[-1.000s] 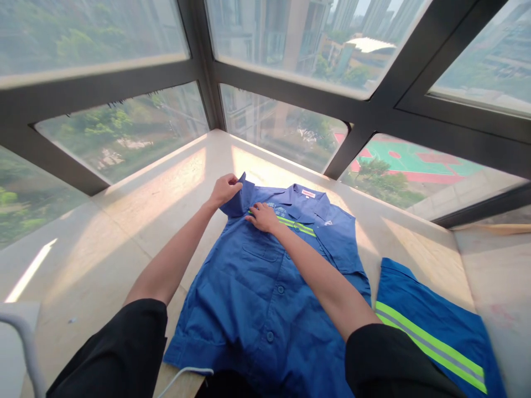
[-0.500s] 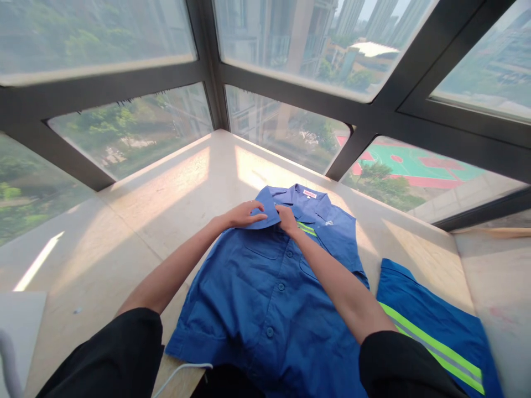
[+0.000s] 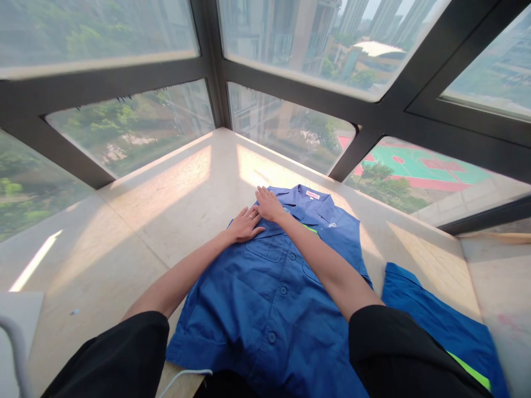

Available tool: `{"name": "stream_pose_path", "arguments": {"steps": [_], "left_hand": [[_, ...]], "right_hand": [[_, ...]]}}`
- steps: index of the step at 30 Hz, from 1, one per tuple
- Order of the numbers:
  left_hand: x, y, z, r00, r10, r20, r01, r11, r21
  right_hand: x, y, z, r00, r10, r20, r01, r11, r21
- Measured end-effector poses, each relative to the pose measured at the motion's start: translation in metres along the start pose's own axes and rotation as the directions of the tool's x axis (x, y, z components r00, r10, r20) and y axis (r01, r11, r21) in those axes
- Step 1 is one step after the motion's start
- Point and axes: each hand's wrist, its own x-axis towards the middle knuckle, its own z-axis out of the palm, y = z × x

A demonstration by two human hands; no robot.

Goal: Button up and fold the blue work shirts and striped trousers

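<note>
A blue button-front work shirt (image 3: 265, 298) lies spread on the pale ledge, its collar toward the window and its hem toward me. My left hand (image 3: 245, 224) rests flat on the folded sleeve at the shirt's left upper side, fingers spread, a ring on one finger. Just beyond it, my right hand (image 3: 269, 204) lies flat on the same sleeve near the shoulder, its fingers stretched out. The two hands touch or overlap slightly. Part of a yellow-green stripe shows beside my right wrist. Neither hand grips the cloth.
Another folded blue garment (image 3: 435, 309) with a yellow-green stripe lies at the right, partly behind my sleeve. A white cable (image 3: 185, 373) runs by the near edge. A white board (image 3: 20, 315) is at the left. Dark window frames (image 3: 219, 99) border the ledge (image 3: 136, 221).
My right hand has let go of the sleeve edge and moved left and away, now flat. My left hand has flattened and shifted slightly nearer me. The sleeve lies flatter on the shirt.
</note>
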Motion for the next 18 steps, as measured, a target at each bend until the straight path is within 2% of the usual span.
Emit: {"name": "stream_pose_path", "arguments": {"steps": [2, 4, 11, 16, 18], "left_hand": [[-0.002, 0.0, 0.001, 1.0, -0.016, -0.01, 0.016, 1.0, 0.002], [-0.004, 0.001, 0.002, 0.999, -0.036, -0.016, 0.036, 0.999, 0.005], [-0.009, 0.001, 0.006, 0.993, -0.116, -0.002, 0.116, 0.993, 0.017], [-0.006, 0.002, 0.004, 0.99, -0.139, 0.0, 0.139, 0.99, 0.028], [-0.005, 0.002, 0.004, 0.99, -0.142, 0.001, 0.142, 0.989, 0.03]], "right_hand": [[0.01, 0.005, 0.007, 0.993, 0.077, 0.095, -0.076, 0.997, -0.014], [0.014, 0.014, 0.013, 0.98, 0.147, 0.134, -0.148, 0.989, -0.006], [0.011, 0.043, 0.019, 0.977, 0.199, 0.076, -0.196, 0.98, -0.039], [0.012, 0.032, 0.012, 0.975, 0.221, 0.034, -0.218, 0.972, -0.083], [0.003, 0.025, 0.007, 0.983, 0.184, 0.012, -0.183, 0.98, -0.076]]}}
